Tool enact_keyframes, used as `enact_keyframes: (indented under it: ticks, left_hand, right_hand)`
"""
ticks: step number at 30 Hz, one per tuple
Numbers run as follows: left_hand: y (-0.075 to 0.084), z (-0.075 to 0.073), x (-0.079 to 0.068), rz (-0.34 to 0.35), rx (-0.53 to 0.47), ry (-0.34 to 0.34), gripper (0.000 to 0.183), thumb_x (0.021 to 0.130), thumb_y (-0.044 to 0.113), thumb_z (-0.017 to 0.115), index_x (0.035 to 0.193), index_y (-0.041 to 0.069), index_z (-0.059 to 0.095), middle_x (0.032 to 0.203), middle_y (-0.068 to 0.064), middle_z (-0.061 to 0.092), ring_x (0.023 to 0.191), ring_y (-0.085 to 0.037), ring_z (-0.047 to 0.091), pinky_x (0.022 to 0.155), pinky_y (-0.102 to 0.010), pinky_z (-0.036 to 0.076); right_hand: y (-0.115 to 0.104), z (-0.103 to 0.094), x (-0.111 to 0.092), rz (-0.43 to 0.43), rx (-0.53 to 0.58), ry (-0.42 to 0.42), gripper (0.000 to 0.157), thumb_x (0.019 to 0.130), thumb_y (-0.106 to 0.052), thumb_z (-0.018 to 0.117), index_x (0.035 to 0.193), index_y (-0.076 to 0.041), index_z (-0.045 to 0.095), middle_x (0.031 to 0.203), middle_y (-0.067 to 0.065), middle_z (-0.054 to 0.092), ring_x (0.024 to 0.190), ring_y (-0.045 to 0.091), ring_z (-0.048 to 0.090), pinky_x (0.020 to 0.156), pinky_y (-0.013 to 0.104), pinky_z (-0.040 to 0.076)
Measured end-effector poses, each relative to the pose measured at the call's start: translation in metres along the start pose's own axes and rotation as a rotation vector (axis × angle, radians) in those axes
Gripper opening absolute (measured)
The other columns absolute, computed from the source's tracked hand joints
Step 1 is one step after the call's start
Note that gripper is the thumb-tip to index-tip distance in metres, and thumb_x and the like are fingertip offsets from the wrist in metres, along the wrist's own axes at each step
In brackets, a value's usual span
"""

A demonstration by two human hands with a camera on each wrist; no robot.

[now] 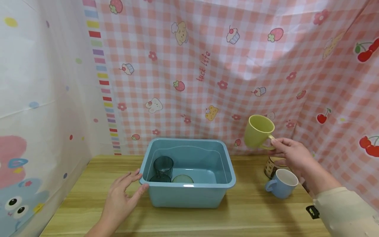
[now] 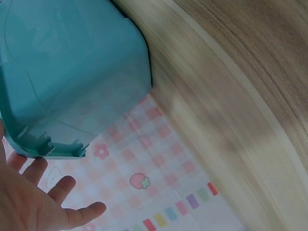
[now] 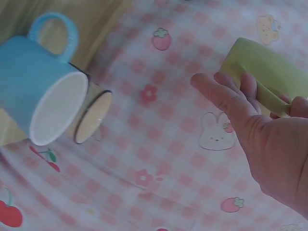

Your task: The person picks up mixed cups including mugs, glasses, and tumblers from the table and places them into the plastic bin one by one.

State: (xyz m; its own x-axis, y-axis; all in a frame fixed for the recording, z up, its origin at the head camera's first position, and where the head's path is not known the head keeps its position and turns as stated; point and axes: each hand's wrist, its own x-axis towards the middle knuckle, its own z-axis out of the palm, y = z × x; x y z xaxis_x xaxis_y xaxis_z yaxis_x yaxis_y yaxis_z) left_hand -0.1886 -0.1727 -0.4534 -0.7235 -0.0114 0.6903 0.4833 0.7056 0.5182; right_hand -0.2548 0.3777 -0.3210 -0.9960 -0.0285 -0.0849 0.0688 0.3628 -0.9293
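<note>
In the head view my right hand (image 1: 291, 154) holds a yellow-green mug (image 1: 259, 131) by its handle, up in the air to the right of a blue plastic tub (image 1: 189, 196). The right wrist view shows fingers and thumb pinching the handle of the mug (image 3: 274, 72). My left hand (image 1: 122, 194) is at the tub's left front corner, fingers spread and fingertips at the rim; the left wrist view shows the hand (image 2: 36, 192) beside the tub (image 2: 82, 62). Inside the tub, a dark tinted glass (image 1: 163, 165) stands at the left, with another dark glass (image 1: 160, 178) and a pale greenish round item (image 1: 183, 179) partly hidden by the front wall.
A light blue mug (image 1: 282, 184) stands on the wooden table (image 1: 251, 214) at the right. Behind it is a patterned cup (image 1: 270, 168), partly covered by my right hand. A small black object (image 1: 312, 212) lies near the right edge. Checked cloth (image 1: 183, 65) hangs behind the table.
</note>
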Motion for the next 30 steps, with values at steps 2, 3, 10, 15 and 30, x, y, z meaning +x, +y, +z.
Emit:
enact_keyframes:
  ticks: [2,3,10,15,30]
  left_hand:
    - [-0.001,0.000,0.000,0.002,0.000,-0.001,0.040,0.082,0.020,0.093,0.118,0.008,0.081,0.135,-0.010,0.077,0.121,-0.048,0.070,0.099,-0.074,0.050]
    - [-0.001,0.000,0.000,0.003,0.000,-0.001,0.040,0.082,0.020,0.093,0.118,0.008,0.081,0.135,-0.009,0.077,0.121,-0.048,0.070,0.099,-0.074,0.050]
    - [-0.002,0.001,0.001,0.006,-0.001,0.001,0.039,0.081,0.019,0.094,0.117,0.008,0.081,0.134,-0.009,0.077,0.121,-0.048,0.070,0.099,-0.075,0.050]
    - [-0.002,0.001,0.000,0.010,-0.004,0.008,0.039,0.081,0.018,0.094,0.116,0.008,0.081,0.134,-0.009,0.077,0.121,-0.047,0.070,0.099,-0.074,0.051]
    - [-0.002,0.001,-0.001,0.000,-0.008,0.004,0.039,0.081,0.019,0.094,0.116,0.008,0.081,0.135,-0.009,0.077,0.122,-0.048,0.070,0.099,-0.075,0.050]
  right_hand:
    - [-0.006,0.001,0.001,-0.008,0.005,-0.002,0.028,0.110,-0.050,0.055,0.116,-0.025,0.065,0.098,-0.018,0.076,0.098,-0.001,0.072,0.084,0.030,0.065]
    - [-0.008,0.001,0.001,-0.014,0.008,-0.003,0.028,0.110,-0.050,0.055,0.115,-0.025,0.066,0.098,-0.018,0.077,0.097,-0.001,0.073,0.083,0.029,0.065]
    - [-0.024,0.004,0.001,-0.025,-0.003,-0.023,0.031,0.110,-0.049,0.056,0.122,-0.020,0.062,0.100,-0.014,0.077,0.098,0.000,0.074,0.084,0.027,0.065]
    - [-0.029,0.007,0.001,-0.028,0.017,-0.040,0.026,0.110,-0.047,0.057,0.118,-0.023,0.063,0.100,-0.012,0.078,0.097,0.001,0.074,0.082,0.027,0.065]
    - [-0.049,0.021,0.005,-0.049,-0.016,-0.070,0.042,0.109,-0.051,0.056,0.129,-0.014,0.061,0.107,-0.014,0.077,0.103,0.003,0.075,0.091,0.029,0.065]
